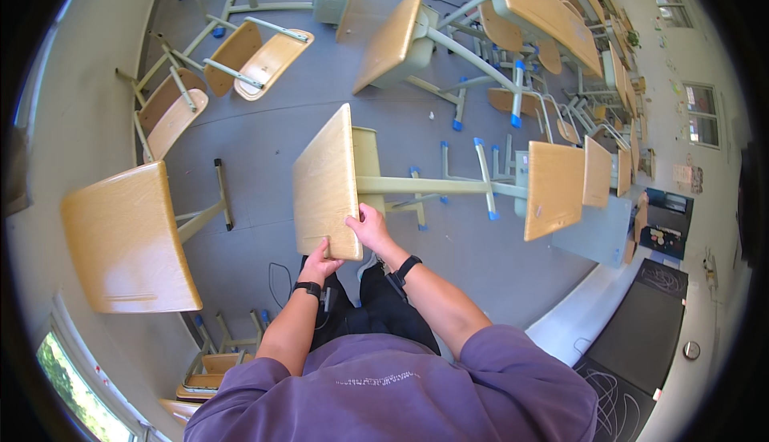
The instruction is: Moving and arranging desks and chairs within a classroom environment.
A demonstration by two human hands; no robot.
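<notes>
Before me is a school desk with a wooden top (327, 192), a pale drawer box (366, 147) under it and a cream metal leg frame (426, 185). My left hand (318, 261) grips the near edge of the top, thumb on the upper face. On the top's right corner, my right hand (368, 228) holds on with its thumb above and the fingers partly hidden beneath. The desktop looks strongly slanted in this wide view; whether the feet are all on the floor, I cannot tell.
Another school desk (132, 243) stands at the left by the wall. Chairs (273, 63) lie at the upper left. Ahead is a desk with a slanted top (390, 39); more desks (553, 189) and chairs crowd the right. A blackboard (640, 316) hangs at the lower right.
</notes>
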